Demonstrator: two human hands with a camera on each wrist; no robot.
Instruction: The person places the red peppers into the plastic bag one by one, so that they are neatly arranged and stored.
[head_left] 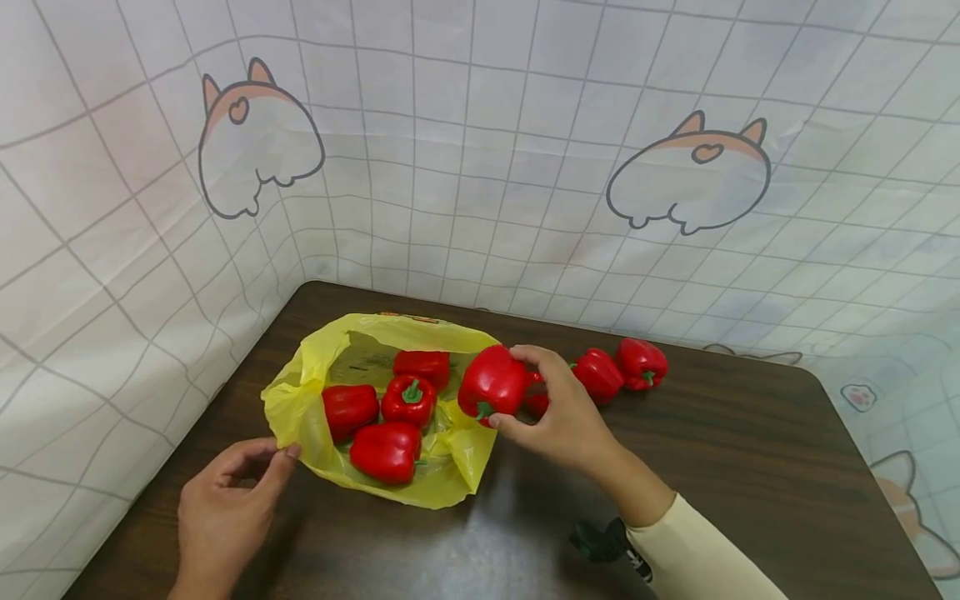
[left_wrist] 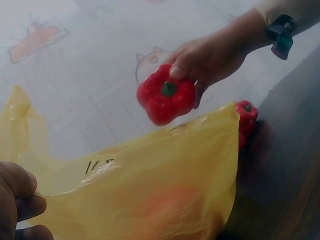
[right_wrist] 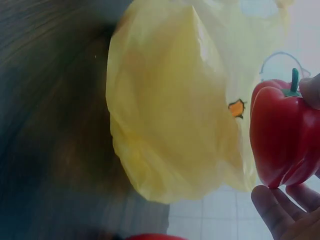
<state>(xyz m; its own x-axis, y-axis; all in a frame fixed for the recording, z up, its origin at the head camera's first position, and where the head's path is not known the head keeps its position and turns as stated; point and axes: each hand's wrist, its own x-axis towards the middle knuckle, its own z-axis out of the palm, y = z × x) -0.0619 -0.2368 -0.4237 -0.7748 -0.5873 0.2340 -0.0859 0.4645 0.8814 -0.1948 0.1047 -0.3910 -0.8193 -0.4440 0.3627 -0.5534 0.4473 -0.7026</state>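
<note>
My right hand point(head_left: 566, 417) grips a red bell pepper point(head_left: 491, 382) between thumb and fingers, above the right side of an open yellow plastic bag point(head_left: 303, 417). The pepper's green stem faces downward toward me in the head view. With thumb and fingertips, my left hand point(head_left: 225, 508) pinches the bag's left edge. Several red bell peppers lie inside the bag, among them one with its stem up point(head_left: 408, 402) and one on its side point(head_left: 386, 452). From the left wrist, the held pepper point(left_wrist: 167, 95) appears over the bag's rim; the peppers inside show only as a blurred red patch.
More red bell peppers lie on the dark wooden table point(head_left: 720, 467) right of the bag, including one at the far end point(head_left: 642, 363); my right hand partly hides the nearest. A patterned white cloth point(head_left: 480, 167) stands behind the table. A dark strap point(head_left: 611, 546) is on my right wrist.
</note>
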